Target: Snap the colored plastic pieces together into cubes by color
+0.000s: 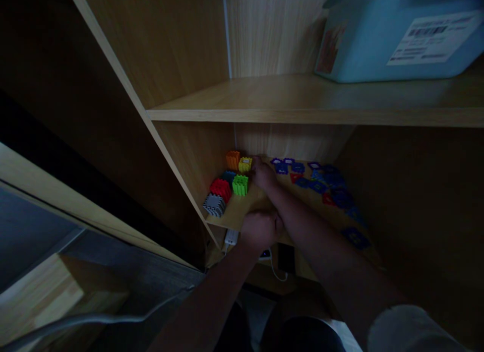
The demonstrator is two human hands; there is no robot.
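My right hand (263, 174) reaches deep into the lower shelf. Its fingers are closed at the right side of a yellow stack of notched-edge tiles (245, 164); the fingertips are partly hidden. Closer to the shelf's front edge, my left hand (260, 228) is curled, and whatever lies inside it is hidden. Along the left wall stand an orange stack (233, 160), a dark blue stack (229, 176), a green stack (240, 185), a red stack (221, 189) and a grey stack (214, 204). Several loose blue tiles (317, 185) and red tiles (328, 199) lie scattered to the right.
Overhead, an upper shelf board (302, 97) carries a light blue bin (378, 44). Below the lower shelf are a white power strip (231, 237), a white cable (278, 274) and a dark flat object (286, 258). A wooden box (56, 296) stands at lower left.
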